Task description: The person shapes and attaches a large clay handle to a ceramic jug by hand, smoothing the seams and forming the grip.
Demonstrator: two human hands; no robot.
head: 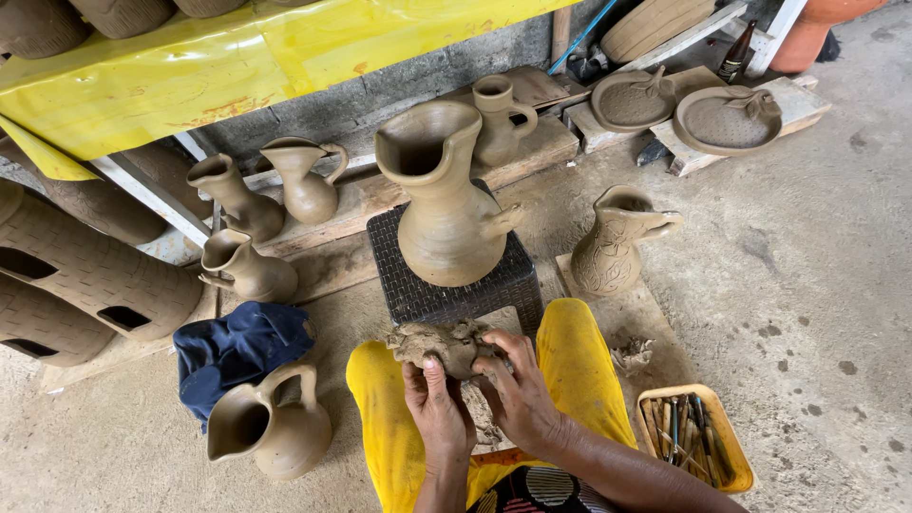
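Fingers of both hands, left hand, right hand, gripping clay lump, dusty concrete floor, woven stool, large clay jug

Your left hand and right hand sit close together in front of you, above your lap, palms turned inward toward each other. Fingers of both are curled and pressing, thumbs forward. Your forearms reach up from the bottom edge, the right one angled in from the side.

I identify a pottery workshop: unfired clay jugs stand on the concrete floor and wooden planks, beside a tray of modelling tools and raw clay.
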